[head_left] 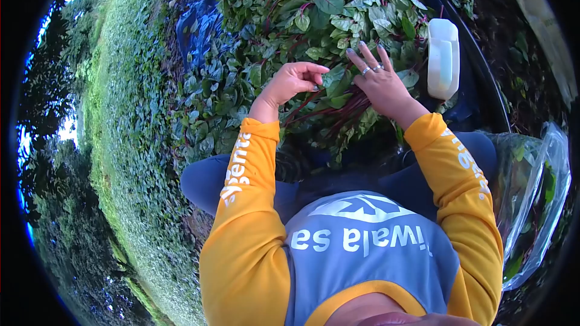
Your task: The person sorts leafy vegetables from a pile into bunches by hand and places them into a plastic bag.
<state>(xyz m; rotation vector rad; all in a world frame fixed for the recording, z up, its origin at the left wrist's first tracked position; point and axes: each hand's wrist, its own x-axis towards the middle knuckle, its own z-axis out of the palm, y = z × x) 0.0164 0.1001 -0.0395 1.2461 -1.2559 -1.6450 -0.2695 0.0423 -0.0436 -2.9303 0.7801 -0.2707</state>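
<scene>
Leafy greens with dark red stems (290,24) lie in a large heap before me. My left hand (296,83) is over the near part of the heap, its thumb and index finger pinched near a leaf; what they hold, if anything, is too small to name. To its right, my right hand (380,84) has its fingers spread, with rings on it. Its thumb side rests by a bundle of red stems (347,107) between the two hands, and the thumb is partly hidden.
A white plastic container (443,59) stands right of the heap, beside a dark curved rim (477,42). Clear plastic bags with leaves (531,205) lie at the right. Blue plastic sheeting (199,21) is at the upper left, near rows of green plants (133,145).
</scene>
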